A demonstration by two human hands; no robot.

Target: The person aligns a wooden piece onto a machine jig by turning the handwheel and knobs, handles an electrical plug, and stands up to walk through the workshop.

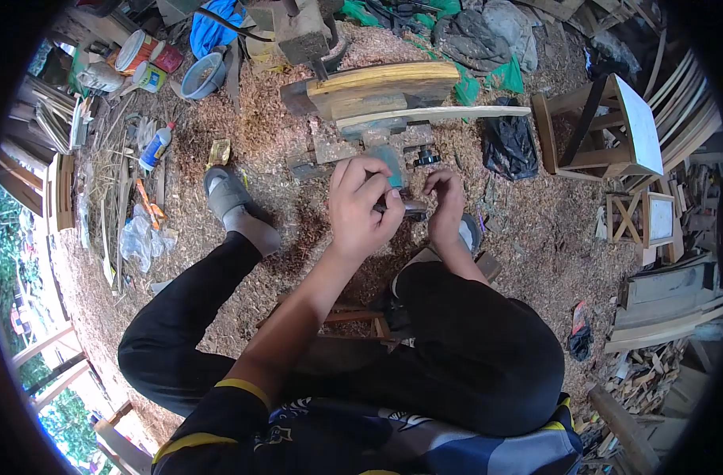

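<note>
Our left grip (365, 207) curls, thumb toward fingers, beside the dark handle (414, 209) near the green metal fixture (387, 164); our right grip (447, 210) bends loosely inward opposite. We cannot tell whether either holds anything.

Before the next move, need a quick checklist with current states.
1. Left hand grip on the dark metal bar: cannot tell, fingers hide the contact.
2. Right hand apart from left hand: ok, gap visible.
3. Curved wooden block clamped tight: cannot tell.
4. Floor free of wood shavings: not ok, widely strewn.
5. Bottle clear of both hands: ok, well off to the left.
</note>
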